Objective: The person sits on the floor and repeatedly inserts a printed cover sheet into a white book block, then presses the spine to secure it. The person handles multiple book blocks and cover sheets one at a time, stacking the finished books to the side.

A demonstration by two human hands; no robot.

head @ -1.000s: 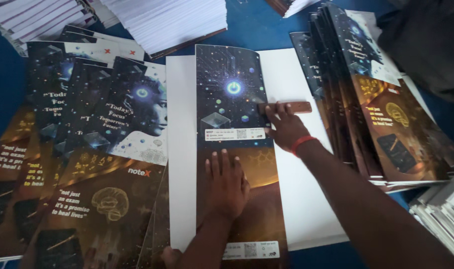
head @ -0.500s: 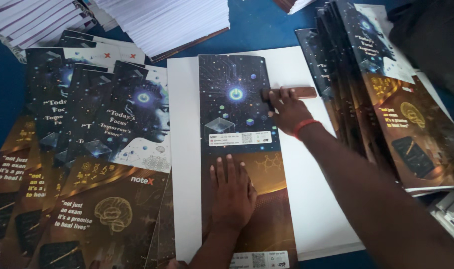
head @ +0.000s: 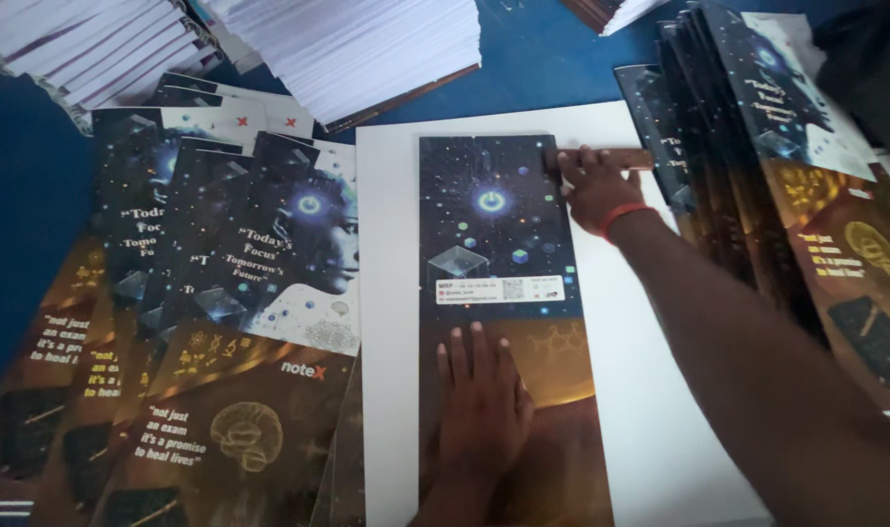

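A folded dark printed cover with a starry top half and a brown lower half lies lengthwise on a white board. My left hand presses flat on the cover's brown lower part, fingers together. My right hand grips a small brown wooden block and holds it against the cover's upper right edge. A red band circles my right wrist.
Several fanned printed covers lie to the left on the blue surface. Another fanned pile of covers lies at the right. Stacks of white pages stand at the back, with more page stacks at the far left.
My right hand has slid the wooden block up along the cover's right edge toward its top corner. My left hand has stayed pressed on the lower part.
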